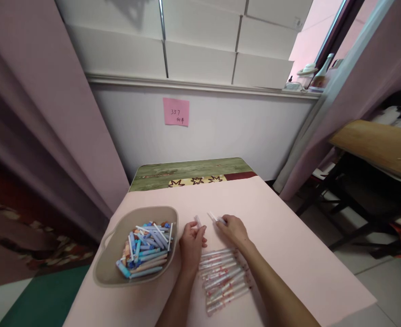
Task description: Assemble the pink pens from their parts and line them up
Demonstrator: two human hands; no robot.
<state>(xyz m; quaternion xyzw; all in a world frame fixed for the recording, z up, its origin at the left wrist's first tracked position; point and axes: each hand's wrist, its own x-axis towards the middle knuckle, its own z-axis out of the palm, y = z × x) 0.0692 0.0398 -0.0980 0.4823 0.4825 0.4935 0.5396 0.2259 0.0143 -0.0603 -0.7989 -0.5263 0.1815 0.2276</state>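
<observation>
My left hand is closed around a small translucent pen part, just right of the basket. To its right, my right hand pinches a thin white stick together with a greyish piece partly hidden by the fingers. Below both hands, several clear pen barrels with red markings lie side by side in a column on the pink table cover. At the left stands a beige basket filled with blue, lilac and tan pen parts and some white sticks.
The pink cover lies over a table whose green patterned far edge shows. A pink note is stuck on the wall behind. Curtains hang on both sides, and a wooden table with a dark stool stands at the right.
</observation>
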